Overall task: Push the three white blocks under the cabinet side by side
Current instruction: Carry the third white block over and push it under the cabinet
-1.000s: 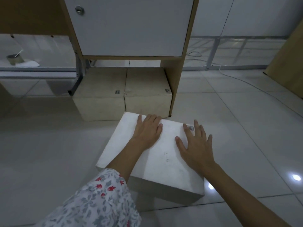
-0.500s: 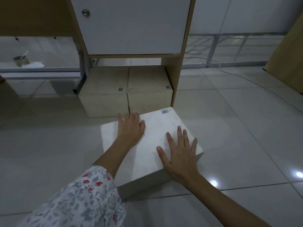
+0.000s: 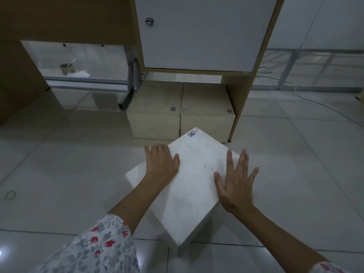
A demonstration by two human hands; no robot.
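Observation:
A white block (image 3: 193, 186) lies on the tiled floor in front of the cabinet (image 3: 197, 32), turned so its stickered corner points at the gap below. My left hand (image 3: 161, 164) lies on its left part, fingertips hooked over the far left edge. My right hand (image 3: 234, 184) presses flat on its right side, fingers spread past the edge. Two more blocks (image 3: 155, 115) (image 3: 206, 115) sit side by side under the cabinet, filling the gap up to its right side panel (image 3: 240, 99).
A metal desk leg (image 3: 132, 85) stands just left of the two stowed blocks. A can (image 3: 67, 67) sits far left behind a rail. A rubber band (image 3: 10, 195) lies on the floor at left. A cable (image 3: 315, 103) runs across the tiles at right.
The white block has turned counterclockwise under my hands, so its stickered corner now points at the cabinet. My right hand slid out to its right edge.

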